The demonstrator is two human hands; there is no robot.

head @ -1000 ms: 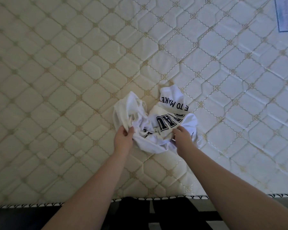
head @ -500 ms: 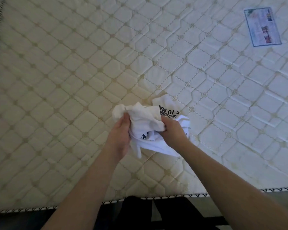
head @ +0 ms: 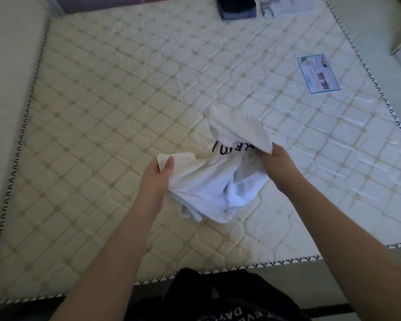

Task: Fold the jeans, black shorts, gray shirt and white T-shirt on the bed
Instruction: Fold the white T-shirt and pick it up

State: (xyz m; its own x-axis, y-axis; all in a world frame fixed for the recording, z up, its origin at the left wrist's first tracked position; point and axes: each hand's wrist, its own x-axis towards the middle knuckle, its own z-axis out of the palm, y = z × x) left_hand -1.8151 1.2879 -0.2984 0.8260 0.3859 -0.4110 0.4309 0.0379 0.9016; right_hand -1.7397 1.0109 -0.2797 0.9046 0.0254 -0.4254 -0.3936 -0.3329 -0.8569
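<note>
Your left hand [head: 158, 174] pinches one bunched edge of the white T-shirt [head: 218, 181], thumb on top and fingers curled under the cloth. The T-shirt hangs crumpled between your two hands, held just above the bed [head: 102, 112], toward its near edge and a little right of the bed's middle. Black lettering shows on an upper fold, too creased to read. Your right hand [head: 276, 165] grips the shirt's other side, its fingers closed in the fabric.

This looks like the start of the T-shirt fold: the shirt is lifted but not yet opened out. The next move probably calls for finding the shoulders or hem, shaking the cloth open and laying it flat on the bed.

Counted: one white T-shirt, two hands, one bed. At the bed's far edge lies one dark folded pile [head: 237, 6], perhaps clothes already done; I cannot tell which. Toward the bed's right side sits one label [head: 318, 74].
</note>
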